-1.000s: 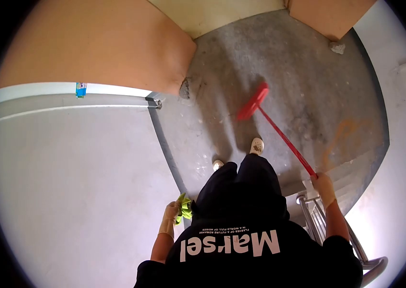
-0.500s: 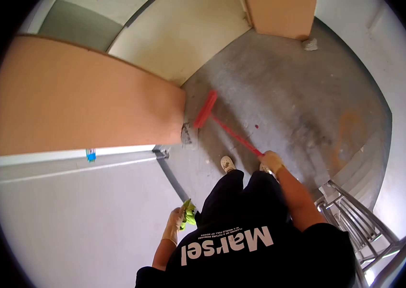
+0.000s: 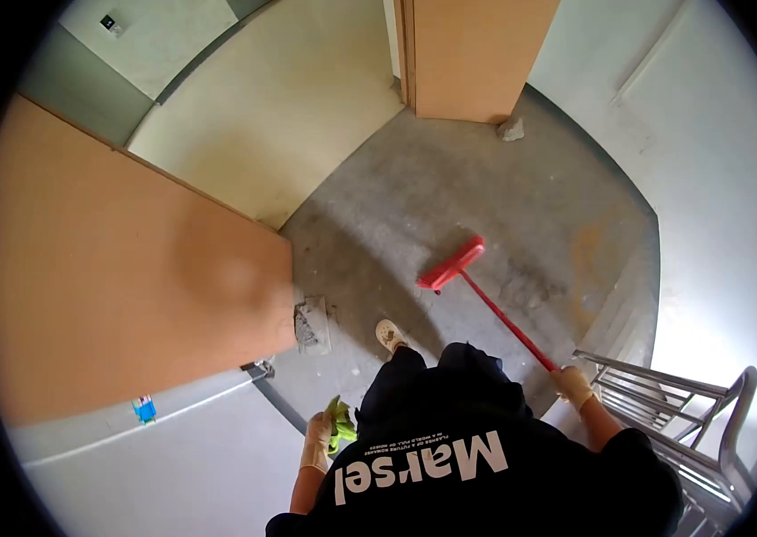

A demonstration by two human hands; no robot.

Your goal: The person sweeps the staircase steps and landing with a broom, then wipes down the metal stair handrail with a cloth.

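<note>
My right hand [image 3: 573, 386], in a pale glove, grips the handle of a red push broom [image 3: 452, 263]. The broom's head rests on the grey concrete floor [image 3: 378, 210] ahead of me, and its handle slants back toward my right side. At my left side, my gloved left hand [image 3: 317, 430] is closed on a bright green cloth [image 3: 340, 423], which hangs crumpled from the fingers. A light-coloured clog [image 3: 389, 335] shows on one foot; the other foot is hidden under my clothing.
An orange-brown door panel [image 3: 145, 268] stands on the left, another door [image 3: 477, 54] ahead. By that far door lies a rough lump [image 3: 511, 130]. A metal rack with bars [image 3: 665, 394] is close on my right, near the white wall [image 3: 709, 161]. Some debris [image 3: 311, 324] sits by the left panel's corner.
The broom head has swung from near the left panel to the right across the floor. My right hand has moved outward to the right. The view has shifted; the cloth stays in my left hand.
</note>
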